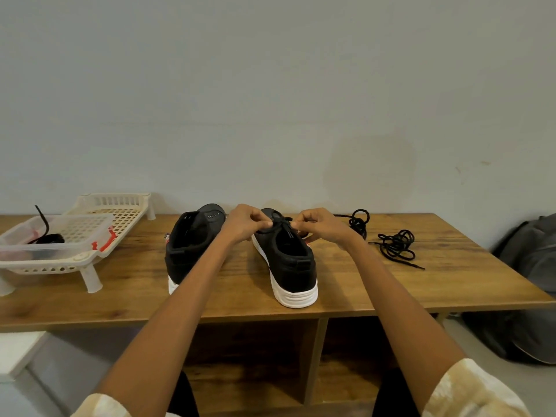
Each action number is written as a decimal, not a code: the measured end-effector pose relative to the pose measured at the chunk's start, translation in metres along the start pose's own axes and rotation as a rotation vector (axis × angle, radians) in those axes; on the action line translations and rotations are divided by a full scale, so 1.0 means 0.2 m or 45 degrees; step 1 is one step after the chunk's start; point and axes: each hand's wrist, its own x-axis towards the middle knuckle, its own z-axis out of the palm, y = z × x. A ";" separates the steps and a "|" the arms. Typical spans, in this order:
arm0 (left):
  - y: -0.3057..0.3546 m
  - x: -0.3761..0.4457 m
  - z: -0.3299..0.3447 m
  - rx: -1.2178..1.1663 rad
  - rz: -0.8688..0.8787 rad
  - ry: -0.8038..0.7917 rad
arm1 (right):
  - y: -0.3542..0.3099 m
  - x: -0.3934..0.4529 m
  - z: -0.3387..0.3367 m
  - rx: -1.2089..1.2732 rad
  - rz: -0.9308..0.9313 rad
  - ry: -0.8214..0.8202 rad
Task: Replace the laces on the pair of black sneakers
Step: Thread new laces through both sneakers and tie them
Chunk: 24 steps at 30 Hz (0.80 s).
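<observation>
From the head camera, two black canvas sneakers with thick white soles stand heel-toward-the-viewer on a brown wood-grain table (421,284). The left black sneaker (188,245) shows bare eyelets, its toe partly hidden by the left forearm. The right black sneaker (288,260) has a thin black lace (281,221) crossing its upper eyelets. The left hand (245,222) has its fingers curled and pinches one side of that lace; the right hand (320,225) pinches the other side, the two hands close together above the tongue. Whether a knot has formed between them is hard to tell at this size.

To the right, two loose tangled black laces lie on the table, one (358,221) near the right wrist, the other (397,248) farther right. At the left, a cream slotted plastic rack (120,212) carries a clear plastic tub (60,236) with dark contents. A grey backpack (529,266) leans beside the table's right end.
</observation>
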 end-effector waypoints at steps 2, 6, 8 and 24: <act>0.00 0.00 0.00 0.001 -0.019 -0.001 | -0.02 -0.01 -0.01 -0.065 0.023 0.022; 0.01 0.00 0.02 0.032 -0.317 -0.105 | -0.10 -0.04 -0.02 -0.254 0.223 -0.174; 0.04 0.01 0.06 0.020 -0.409 -0.129 | -0.13 -0.03 0.00 -0.369 0.264 -0.210; 0.17 0.04 0.23 -0.711 -0.517 -0.017 | -0.05 0.01 -0.05 -0.628 0.208 0.220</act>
